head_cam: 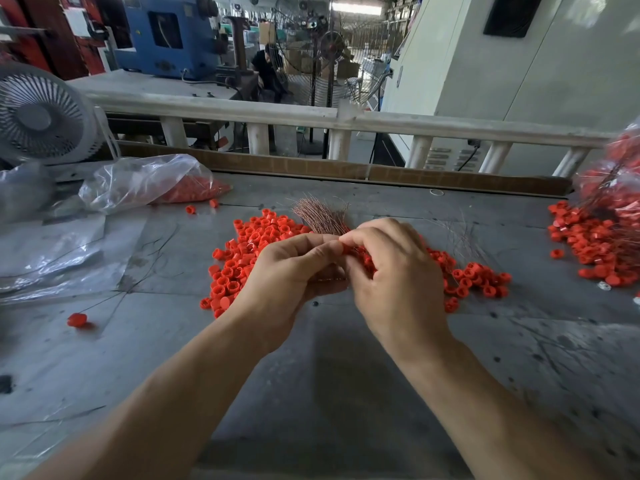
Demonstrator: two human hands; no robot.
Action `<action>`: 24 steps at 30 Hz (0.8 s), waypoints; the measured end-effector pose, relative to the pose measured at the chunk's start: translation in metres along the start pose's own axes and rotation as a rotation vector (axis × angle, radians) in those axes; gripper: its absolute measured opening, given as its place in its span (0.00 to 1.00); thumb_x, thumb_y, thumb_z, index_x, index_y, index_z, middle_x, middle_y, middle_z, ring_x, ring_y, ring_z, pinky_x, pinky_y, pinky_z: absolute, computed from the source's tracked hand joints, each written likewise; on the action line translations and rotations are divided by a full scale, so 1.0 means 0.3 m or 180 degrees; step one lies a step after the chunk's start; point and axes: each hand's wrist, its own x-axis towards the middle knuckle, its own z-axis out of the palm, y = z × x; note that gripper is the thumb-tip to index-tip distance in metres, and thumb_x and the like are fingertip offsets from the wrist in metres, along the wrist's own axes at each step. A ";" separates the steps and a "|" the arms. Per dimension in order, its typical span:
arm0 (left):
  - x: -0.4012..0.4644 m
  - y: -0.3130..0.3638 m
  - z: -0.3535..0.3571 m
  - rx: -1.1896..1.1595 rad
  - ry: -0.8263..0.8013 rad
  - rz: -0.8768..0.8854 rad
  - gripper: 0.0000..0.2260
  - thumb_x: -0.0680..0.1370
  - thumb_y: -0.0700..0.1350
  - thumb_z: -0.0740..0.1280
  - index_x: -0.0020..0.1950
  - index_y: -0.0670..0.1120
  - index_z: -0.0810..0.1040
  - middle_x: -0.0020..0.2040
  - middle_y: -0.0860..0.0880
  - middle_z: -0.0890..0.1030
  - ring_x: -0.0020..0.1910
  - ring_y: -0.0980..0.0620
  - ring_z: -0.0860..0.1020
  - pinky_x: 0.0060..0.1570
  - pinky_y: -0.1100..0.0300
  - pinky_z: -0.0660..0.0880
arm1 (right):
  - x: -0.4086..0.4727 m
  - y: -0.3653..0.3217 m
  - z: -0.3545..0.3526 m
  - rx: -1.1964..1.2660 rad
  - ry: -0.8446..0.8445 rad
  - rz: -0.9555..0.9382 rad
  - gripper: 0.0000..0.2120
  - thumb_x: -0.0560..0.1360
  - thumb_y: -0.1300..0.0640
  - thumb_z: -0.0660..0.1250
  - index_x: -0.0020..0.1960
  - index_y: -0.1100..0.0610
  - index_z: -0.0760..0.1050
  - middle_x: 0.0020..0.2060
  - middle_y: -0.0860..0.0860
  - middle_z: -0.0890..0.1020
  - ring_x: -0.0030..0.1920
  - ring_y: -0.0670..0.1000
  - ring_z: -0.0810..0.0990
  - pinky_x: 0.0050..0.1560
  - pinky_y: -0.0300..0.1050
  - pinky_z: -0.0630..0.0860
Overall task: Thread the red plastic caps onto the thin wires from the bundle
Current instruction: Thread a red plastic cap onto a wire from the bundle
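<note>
Dozens of red plastic caps lie heaped on the grey table, spread from left of the hands to their right side. Both hands meet above the middle of this heap and hide its centre. A second heap of caps sits well apart at the right edge, beside a clear bag of threaded caps that is blurred. One loose cap rests alone at the left, on a thin wire. Crumpled clear plastic sheeting covers the table's left part, with a few dark wires lying across it.

At the far left, a clear plastic bag lies on its side, partly filled with more red caps, two of which sit just outside its mouth. A white fan stands behind it, and a pale railing runs along the table's far side.

The caps are short, round and hollow, glossy orange-red. The wire bundle is a brush of fine coppery strands, fanned at its far end and rising from behind the fingers.

The left hand is curled closed around the bundle's lower part. The right hand is closed too, its fingertips pinched against the left thumb; whether it holds a cap or a single wire cannot be told, as the fingers cover the spot.
</note>
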 end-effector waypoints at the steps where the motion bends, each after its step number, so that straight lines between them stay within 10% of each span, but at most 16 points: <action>1: 0.001 0.002 -0.001 -0.0077 -0.0014 -0.0060 0.10 0.74 0.43 0.71 0.51 0.40 0.83 0.49 0.36 0.81 0.51 0.39 0.79 0.58 0.45 0.79 | -0.001 -0.001 0.001 -0.0010 0.0028 -0.0006 0.05 0.73 0.61 0.75 0.48 0.56 0.83 0.47 0.48 0.82 0.50 0.53 0.79 0.51 0.40 0.71; 24: -0.006 0.015 0.001 -0.0091 -0.0187 -0.0286 0.14 0.81 0.41 0.65 0.61 0.32 0.78 0.52 0.36 0.80 0.43 0.47 0.79 0.53 0.49 0.79 | 0.002 0.026 0.009 0.0162 0.0166 -0.0174 0.01 0.76 0.64 0.72 0.45 0.61 0.81 0.42 0.52 0.81 0.47 0.55 0.78 0.51 0.43 0.74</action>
